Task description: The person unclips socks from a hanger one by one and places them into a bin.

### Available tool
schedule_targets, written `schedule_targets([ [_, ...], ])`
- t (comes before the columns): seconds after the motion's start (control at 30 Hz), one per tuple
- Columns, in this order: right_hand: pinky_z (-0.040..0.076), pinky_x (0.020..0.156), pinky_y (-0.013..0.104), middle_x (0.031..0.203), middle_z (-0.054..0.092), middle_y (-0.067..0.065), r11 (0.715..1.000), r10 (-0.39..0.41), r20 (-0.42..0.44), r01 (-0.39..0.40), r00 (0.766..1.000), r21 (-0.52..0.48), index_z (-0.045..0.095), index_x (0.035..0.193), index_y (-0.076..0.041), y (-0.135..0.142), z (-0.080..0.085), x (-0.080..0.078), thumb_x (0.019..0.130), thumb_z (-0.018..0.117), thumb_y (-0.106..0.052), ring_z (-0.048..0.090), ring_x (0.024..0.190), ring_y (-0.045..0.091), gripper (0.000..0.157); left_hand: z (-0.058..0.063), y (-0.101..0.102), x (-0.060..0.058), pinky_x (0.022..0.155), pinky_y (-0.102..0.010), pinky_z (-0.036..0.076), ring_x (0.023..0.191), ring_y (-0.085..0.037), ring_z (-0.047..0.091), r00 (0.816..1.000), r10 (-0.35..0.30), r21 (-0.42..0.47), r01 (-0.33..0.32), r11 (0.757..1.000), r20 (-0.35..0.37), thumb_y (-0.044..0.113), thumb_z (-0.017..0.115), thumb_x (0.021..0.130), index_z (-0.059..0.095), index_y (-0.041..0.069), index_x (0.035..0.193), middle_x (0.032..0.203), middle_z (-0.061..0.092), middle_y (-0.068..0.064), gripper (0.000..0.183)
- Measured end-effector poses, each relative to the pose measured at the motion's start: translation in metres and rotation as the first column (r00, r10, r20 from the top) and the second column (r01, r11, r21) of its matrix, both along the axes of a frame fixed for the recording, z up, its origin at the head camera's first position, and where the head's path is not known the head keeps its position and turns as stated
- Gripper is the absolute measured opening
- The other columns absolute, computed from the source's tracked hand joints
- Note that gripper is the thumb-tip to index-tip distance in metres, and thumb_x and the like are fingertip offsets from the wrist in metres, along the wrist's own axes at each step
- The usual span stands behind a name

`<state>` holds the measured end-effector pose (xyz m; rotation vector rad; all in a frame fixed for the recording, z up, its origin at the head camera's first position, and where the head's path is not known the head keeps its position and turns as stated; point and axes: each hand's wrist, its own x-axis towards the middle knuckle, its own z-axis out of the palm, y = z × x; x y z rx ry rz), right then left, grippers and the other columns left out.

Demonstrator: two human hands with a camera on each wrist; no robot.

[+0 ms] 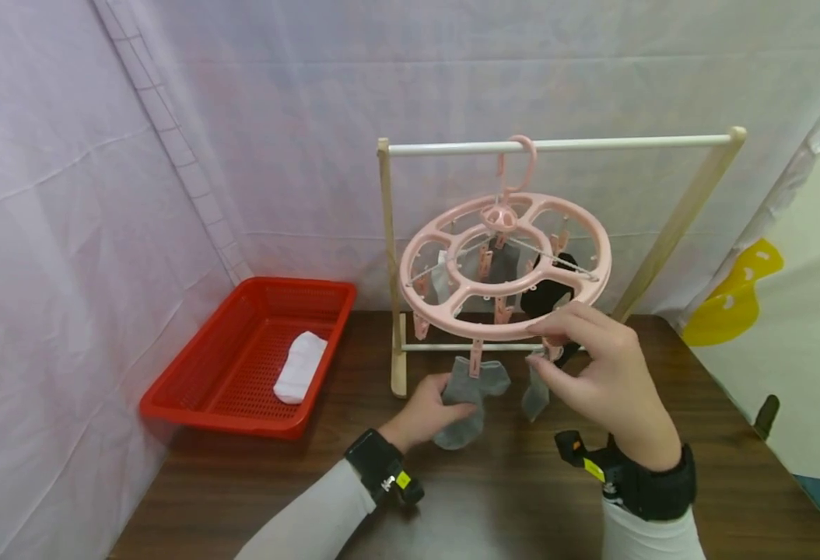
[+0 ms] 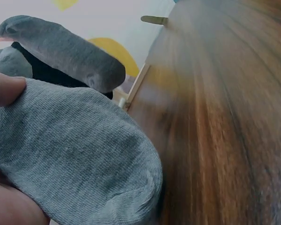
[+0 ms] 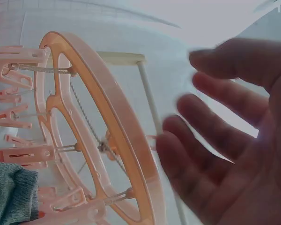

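A grey sock (image 1: pixel 460 416) hangs from a pink clip (image 1: pixel 476 359) at the front of a round pink clip hanger (image 1: pixel 494 333). My left hand (image 1: pixel 420 414) pinches this sock between thumb and fingers; the left wrist view shows its grey knit (image 2: pixel 84 150) up close. Beside the hanger's front right rim is my right hand (image 1: pixel 602 373). Its fingers (image 3: pixel 215 136) are loosely bent, with nothing between them and the thumb in the right wrist view. Close below that hand hangs another grey sock (image 1: pixel 536 395). Farther back hang a black sock (image 1: pixel 546 295), a dark grey one (image 1: pixel 503 268) and a white one (image 1: pixel 441 281).
The hanger hooks over the white bar (image 1: pixel 627 143) of a wooden-legged rack (image 1: pixel 387 233) on the brown table (image 1: pixel 522 498). To the left stands a red basket (image 1: pixel 249 424) with a white sock (image 1: pixel 301 367) inside. Pale curtains enclose the back and left.
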<state>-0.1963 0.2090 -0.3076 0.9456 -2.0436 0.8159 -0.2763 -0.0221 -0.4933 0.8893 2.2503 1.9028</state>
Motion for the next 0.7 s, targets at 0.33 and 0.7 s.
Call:
schedule_targets([
  [0.33, 0.054, 0.072, 0.03, 0.098, 0.065, -0.016, 0.928, -0.052, 0.438, -0.119, 0.897, 0.354, 0.065, 0.105, -0.03, -0.002, -0.008, -0.006, 0.08, 0.078, -0.041, 0.06, 0.083, 0.003, 0.031, -0.01, -0.004, -0.007, 0.072, -0.031, 0.057, 0.076, -0.011, 0.067, 0.998, 0.057, 0.026, -0.057, 0.998, -0.007, 0.012, 0.078, 0.078, 0.07, 0.0, 0.102, 0.091, 0.074, -0.012, 0.028],
  [0.7, 0.054, 0.079, 0.034, 0.097, 0.067, -0.008, 0.877, -0.122, 0.637, -0.217, 0.761, 0.428, 0.066, 0.113, -0.016, -0.015, -0.035, -0.037, 0.079, 0.078, -0.041, 0.063, 0.088, 0.01, 0.044, -0.012, -0.006, -0.012, 0.071, -0.031, 0.057, 0.075, -0.012, 0.067, 0.995, 0.077, 0.012, -0.078, 0.997, 0.064, 0.012, 0.078, 0.077, 0.069, -0.002, 0.103, 0.093, 0.074, -0.015, 0.031],
])
